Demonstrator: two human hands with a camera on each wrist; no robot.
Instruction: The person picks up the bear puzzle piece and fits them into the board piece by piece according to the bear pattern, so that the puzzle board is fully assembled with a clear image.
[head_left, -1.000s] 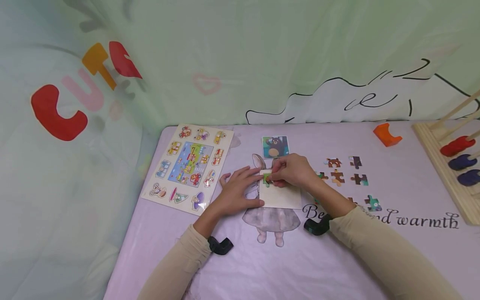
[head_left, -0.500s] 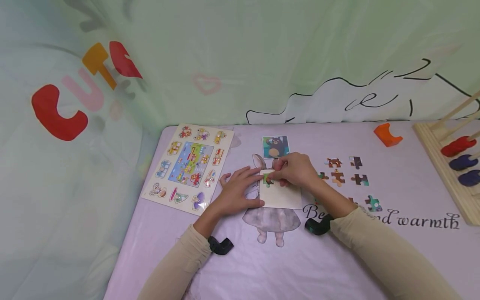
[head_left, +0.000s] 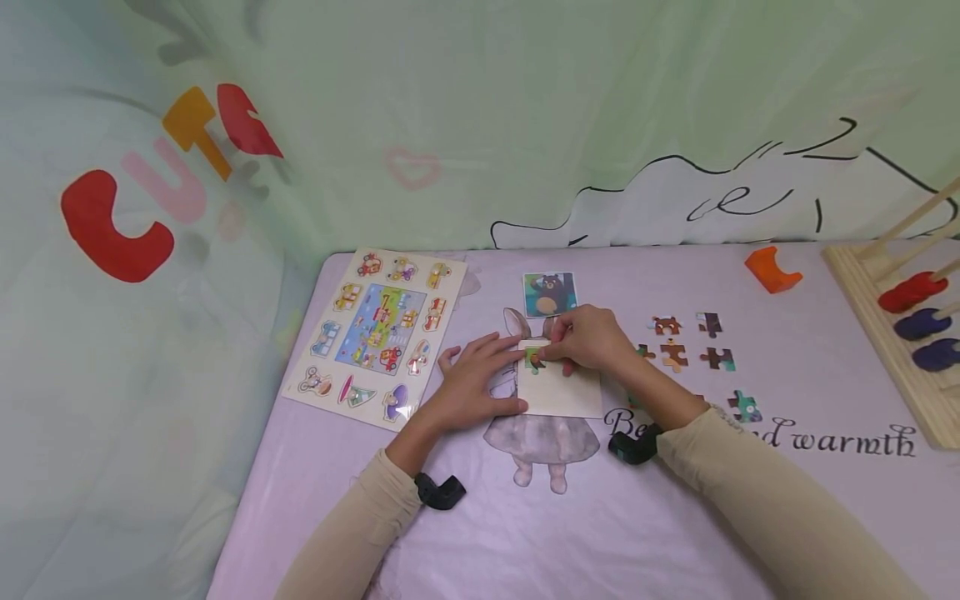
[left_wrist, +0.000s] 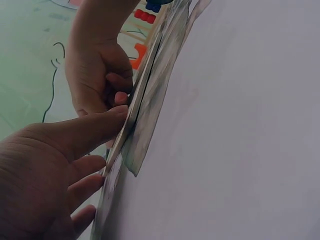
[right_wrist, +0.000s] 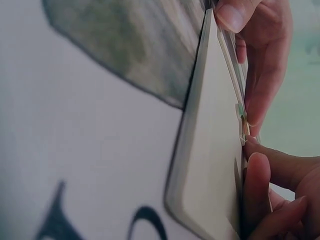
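A pale puzzle board (head_left: 561,392) lies on the table before me. In its upper left corner sits a green and brown jigsaw piece (head_left: 534,359). With one extended fingertip my right hand (head_left: 590,337) touches this piece's right side; its thumb stands apart from the piece in the right wrist view. My left hand (head_left: 474,385) is spread along the board's left edge, fingertips at the upper corner and thumb at the lower one. In the left wrist view, the left thumb (left_wrist: 107,122) rests at the board's edge. Behind the board lies a bear picture card (head_left: 551,294).
Several loose jigsaw pieces (head_left: 672,354) lie right of the board, partly behind the right forearm. A vehicle picture board (head_left: 372,392) lies at the left. An orange block (head_left: 772,271) and a wooden bead frame (head_left: 873,333) stand at the back right.
My right fingertips have shifted slightly right, baring more of the jigsaw piece on the board. The left hand has stayed in place.
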